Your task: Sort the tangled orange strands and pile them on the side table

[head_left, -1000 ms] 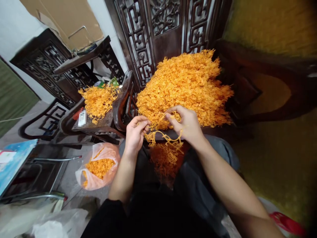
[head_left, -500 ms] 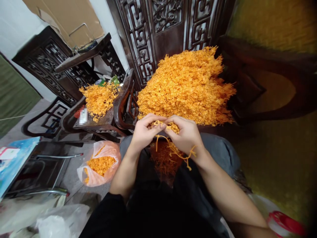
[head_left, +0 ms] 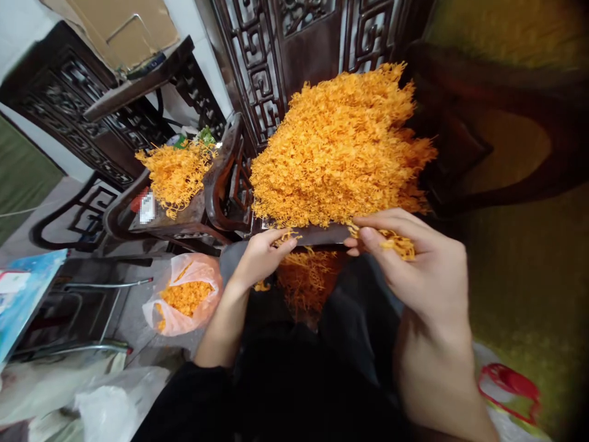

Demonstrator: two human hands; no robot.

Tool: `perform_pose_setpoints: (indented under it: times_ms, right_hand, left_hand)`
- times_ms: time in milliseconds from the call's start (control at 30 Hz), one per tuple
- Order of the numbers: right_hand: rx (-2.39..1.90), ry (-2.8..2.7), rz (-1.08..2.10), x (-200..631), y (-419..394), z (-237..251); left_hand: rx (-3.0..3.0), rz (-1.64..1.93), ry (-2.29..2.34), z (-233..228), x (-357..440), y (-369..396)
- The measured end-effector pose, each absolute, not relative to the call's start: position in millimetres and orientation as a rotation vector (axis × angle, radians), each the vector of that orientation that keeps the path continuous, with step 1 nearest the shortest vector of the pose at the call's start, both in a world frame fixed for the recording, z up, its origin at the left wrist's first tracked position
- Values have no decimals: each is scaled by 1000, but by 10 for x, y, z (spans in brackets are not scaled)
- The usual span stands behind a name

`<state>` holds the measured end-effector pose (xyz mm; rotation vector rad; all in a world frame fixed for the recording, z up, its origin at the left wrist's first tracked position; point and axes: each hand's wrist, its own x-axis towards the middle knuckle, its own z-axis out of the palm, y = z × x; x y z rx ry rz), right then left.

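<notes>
My left hand (head_left: 263, 256) is closed in a pinch on a small orange stringy piece (head_left: 292, 235). To its right, my right hand (head_left: 427, 270) is closed round a bundle of orange branching strands (head_left: 399, 245), which shows between thumb and fingers. A gap separates the two hands. Just beyond them a large heap of the same orange strands (head_left: 340, 147) lies on a dark wooden seat (head_left: 317, 235). Below the hands, more orange strands (head_left: 306, 279) show between my legs. What the strands are made of, I cannot tell.
A smaller orange bunch (head_left: 177, 175) lies on a wooden side table (head_left: 184, 224) at the left. On the floor stands a pinkish plastic bag (head_left: 177, 322) with orange bits inside. A red-rimmed container (head_left: 508, 387) is at lower right, and a blue-topped table (head_left: 34, 301) at far left.
My hands, close together before, have moved apart. The right hand went right and up with the orange strands, while the left stays near its place. The view has shifted slightly.
</notes>
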<state>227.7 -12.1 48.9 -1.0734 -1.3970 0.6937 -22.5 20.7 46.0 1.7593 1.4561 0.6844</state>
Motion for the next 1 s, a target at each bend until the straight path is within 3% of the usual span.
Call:
perform_pose_setpoints:
  times_ms: [333,533,700,833,1000]
  right_hand:
    - [-1000,-1744,898,1725,-191,123]
    - [-1214,-1904,527,1487,-138,-183]
    - [-808,-1883,351,1368,-315,-214]
    - [-576,-1804,658,1379,-600,-25]
    - [-803,-1559,1029,1665,-602,-34]
  left_hand:
    - [983,773,1275,307,-219,174]
    - [997,877,1302,231,-151,150]
    - [1000,1224,1473,79,-104,245]
    - [947,1475,1361,69,-154,301]
    - [918,1391,1228,256,-214,163]
